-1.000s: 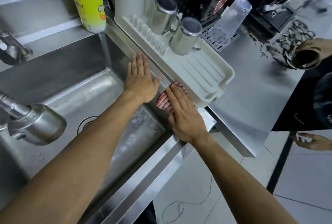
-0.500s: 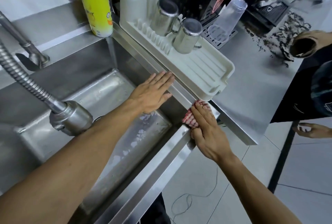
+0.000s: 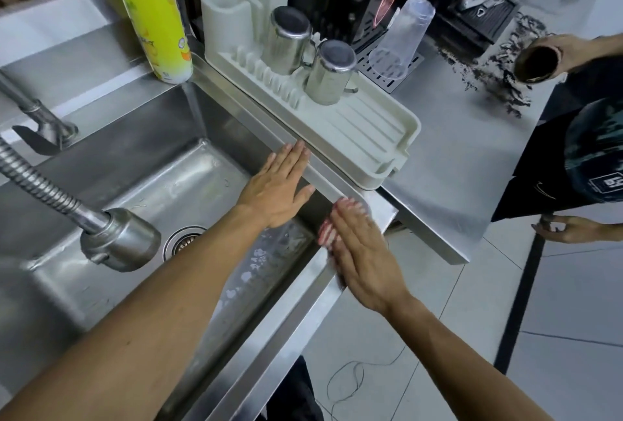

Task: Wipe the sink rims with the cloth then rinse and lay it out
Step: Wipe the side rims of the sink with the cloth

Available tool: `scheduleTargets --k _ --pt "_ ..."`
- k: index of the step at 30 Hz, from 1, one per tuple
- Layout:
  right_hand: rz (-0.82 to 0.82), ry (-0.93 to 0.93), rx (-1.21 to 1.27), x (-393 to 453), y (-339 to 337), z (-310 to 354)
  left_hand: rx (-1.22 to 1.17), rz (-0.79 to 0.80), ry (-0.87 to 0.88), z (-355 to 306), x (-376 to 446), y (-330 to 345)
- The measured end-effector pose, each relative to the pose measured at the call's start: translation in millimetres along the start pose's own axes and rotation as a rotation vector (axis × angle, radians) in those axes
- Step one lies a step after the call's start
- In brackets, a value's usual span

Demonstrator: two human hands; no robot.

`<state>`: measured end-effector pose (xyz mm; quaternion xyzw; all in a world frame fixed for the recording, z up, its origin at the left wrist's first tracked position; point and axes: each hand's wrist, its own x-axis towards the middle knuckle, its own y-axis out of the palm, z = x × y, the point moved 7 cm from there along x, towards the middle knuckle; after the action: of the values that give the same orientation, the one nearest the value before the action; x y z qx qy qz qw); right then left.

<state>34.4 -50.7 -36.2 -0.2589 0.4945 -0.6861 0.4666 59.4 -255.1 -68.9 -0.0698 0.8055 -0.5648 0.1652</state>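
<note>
Stainless steel runs across the whole scene: a deep sink [image 3: 101,164] on one side and a counter [image 3: 465,164] on the other, with pale floor tiles below. At the near right corner of the sink rim [image 3: 340,191], the right hand [image 3: 362,258] lies flat with straight fingers, pressing down on the cloth [image 3: 325,231]. Only a red-and-white striped edge of the cloth peeks out from under the fingers, on their sink side, and that area is blurred. Just beyond the cloth, across the corner, the left hand [image 3: 278,193] rests open, palm down, with its fingertips on the side rim and nothing in its hold.

Past the left fingertips, along the same rim, a cream drying rack [image 3: 364,130] sits with two upturned steel cups [image 3: 305,59] on its ribbed end. A clear plastic cup [image 3: 403,39] stands upside down farther off on a grille. At the far corner of the rim a yellow spray can [image 3: 151,12] stands upright. Away from both hands, over the basin, hangs a flexible faucet head [image 3: 118,238], near the drain [image 3: 183,242]. Well to the right, another person's hand [image 3: 569,49] holds a dark cup [image 3: 536,64] beside scattered dark grounds.
</note>
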Motion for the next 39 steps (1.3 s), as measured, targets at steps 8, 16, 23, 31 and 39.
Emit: scheduleTargets --k 8,16,23,31,39 --pt "0.109 -0.099 -0.039 13 -12 -27 -0.06 0.117 -0.032 0 6 -10" --pt "-0.027 -0.121 -0.006 3 1 -12 0.036 0.158 -0.006 -5 2 -18" --pt "-0.025 -0.221 -0.039 20 -17 -48 0.119 0.184 -0.038 -9 0 -17" --pt "-0.018 -0.296 -0.078 19 -22 -62 0.015 0.188 -0.159 -27 -9 -19" --pt "-0.017 -0.375 -0.017 0 -10 -36 -0.55 0.012 -0.466 -76 -128 42"
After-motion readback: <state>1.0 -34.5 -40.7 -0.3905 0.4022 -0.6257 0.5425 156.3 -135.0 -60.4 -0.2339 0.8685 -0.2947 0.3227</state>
